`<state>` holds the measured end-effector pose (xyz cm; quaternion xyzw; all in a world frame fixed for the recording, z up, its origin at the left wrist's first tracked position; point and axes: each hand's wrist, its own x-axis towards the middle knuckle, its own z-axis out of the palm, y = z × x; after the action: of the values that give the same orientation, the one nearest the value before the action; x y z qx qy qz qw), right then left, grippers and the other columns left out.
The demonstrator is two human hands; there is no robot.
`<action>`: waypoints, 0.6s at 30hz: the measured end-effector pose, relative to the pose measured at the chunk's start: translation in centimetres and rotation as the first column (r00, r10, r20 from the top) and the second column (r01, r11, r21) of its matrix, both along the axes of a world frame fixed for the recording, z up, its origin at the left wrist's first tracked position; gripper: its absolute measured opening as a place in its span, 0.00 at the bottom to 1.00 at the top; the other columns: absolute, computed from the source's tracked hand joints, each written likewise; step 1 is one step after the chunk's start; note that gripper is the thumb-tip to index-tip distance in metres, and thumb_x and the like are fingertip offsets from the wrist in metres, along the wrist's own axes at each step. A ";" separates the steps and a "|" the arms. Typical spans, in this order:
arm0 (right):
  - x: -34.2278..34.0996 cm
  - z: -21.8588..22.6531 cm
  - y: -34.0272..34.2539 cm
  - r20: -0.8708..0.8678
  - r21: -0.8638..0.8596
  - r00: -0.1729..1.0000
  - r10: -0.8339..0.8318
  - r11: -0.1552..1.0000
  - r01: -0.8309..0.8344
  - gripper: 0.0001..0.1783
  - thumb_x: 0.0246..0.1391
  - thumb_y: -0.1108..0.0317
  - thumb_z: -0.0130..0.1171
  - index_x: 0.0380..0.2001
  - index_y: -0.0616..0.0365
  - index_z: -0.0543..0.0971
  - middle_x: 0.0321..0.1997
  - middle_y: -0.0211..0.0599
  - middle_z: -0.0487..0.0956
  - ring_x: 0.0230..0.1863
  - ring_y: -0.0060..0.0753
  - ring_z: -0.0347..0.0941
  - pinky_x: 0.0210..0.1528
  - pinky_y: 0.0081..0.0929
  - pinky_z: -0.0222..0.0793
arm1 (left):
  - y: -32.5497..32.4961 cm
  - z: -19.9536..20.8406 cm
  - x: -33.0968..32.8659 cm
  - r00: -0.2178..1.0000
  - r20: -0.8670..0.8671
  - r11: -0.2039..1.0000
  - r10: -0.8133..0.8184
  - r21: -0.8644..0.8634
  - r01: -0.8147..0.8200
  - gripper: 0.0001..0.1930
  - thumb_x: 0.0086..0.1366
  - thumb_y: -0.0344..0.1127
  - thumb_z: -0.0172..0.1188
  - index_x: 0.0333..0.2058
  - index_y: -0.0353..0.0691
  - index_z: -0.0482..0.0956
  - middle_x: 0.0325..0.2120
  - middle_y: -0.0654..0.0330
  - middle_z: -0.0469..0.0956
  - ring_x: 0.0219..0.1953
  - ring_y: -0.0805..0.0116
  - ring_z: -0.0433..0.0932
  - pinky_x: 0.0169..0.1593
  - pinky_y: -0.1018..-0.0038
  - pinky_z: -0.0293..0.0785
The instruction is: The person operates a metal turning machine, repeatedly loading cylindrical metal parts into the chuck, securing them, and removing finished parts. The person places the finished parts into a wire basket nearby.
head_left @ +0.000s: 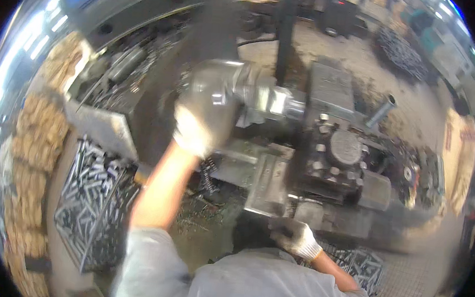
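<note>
My left hand [193,127], in a white glove with dark, soiled fingers, reaches up to the rounded metal chuck [220,83] of a lathe. Motion smears its fingers, so their grip cannot be made out. From the chuck a shiny metal workpiece [279,102] points right, toward the tool post [344,148]. Low in the middle, my right hand [295,238], gloved alike, is closed with its darkened fingers curled just below the carriage [270,184]. Whatever it grips is hidden.
Bins of loose metal pins [91,198] stand at the left, with more pins [363,265] at lower right. Stacked brown sacks [38,133] line the left side. A metal tube [381,111] sticks up behind the tool post. Dark shavings [207,177] lie beneath the chuck.
</note>
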<state>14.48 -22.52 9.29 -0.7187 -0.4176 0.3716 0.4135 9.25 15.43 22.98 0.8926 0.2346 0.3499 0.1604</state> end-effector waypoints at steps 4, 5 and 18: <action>-2.4 -3.4 4.4 0.063 0.034 0.955 0.291 0.955 -0.294 0.19 0.57 0.66 0.71 0.52 0.54 0.85 0.47 0.39 0.89 0.46 0.37 0.87 0.52 0.32 0.82 | -13.9 -16.9 -16.9 0.973 -0.232 0.871 -0.014 -0.481 -0.102 0.13 0.70 0.44 0.62 0.45 0.43 0.84 0.39 0.45 0.85 0.45 0.44 0.85 0.47 0.54 0.81; -3.6 -4.2 5.8 0.106 0.039 0.919 0.379 0.922 -0.385 0.19 0.57 0.66 0.71 0.52 0.55 0.85 0.47 0.39 0.89 0.46 0.37 0.87 0.51 0.32 0.82 | -17.0 -20.5 -22.5 0.932 -0.348 0.754 0.102 -0.584 -0.300 0.14 0.69 0.45 0.63 0.47 0.44 0.84 0.42 0.48 0.86 0.47 0.45 0.85 0.48 0.56 0.81; -46.0 -12.1 11.2 0.293 -0.199 0.037 0.955 0.099 -0.975 0.19 0.55 0.59 0.69 0.46 0.59 0.86 0.45 0.52 0.87 0.47 0.51 0.86 0.51 0.38 0.80 | -78.3 -30.7 -70.5 -0.744 -0.467 -0.845 0.478 -0.475 -0.245 0.21 0.69 0.50 0.59 0.47 0.38 0.84 0.43 0.41 0.86 0.49 0.40 0.84 0.52 0.56 0.77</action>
<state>-31.50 -11.37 -2.77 -0.2918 -0.8663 0.4054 -0.0063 -61.25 -62.88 -7.70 -0.1538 0.9344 0.3204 0.0246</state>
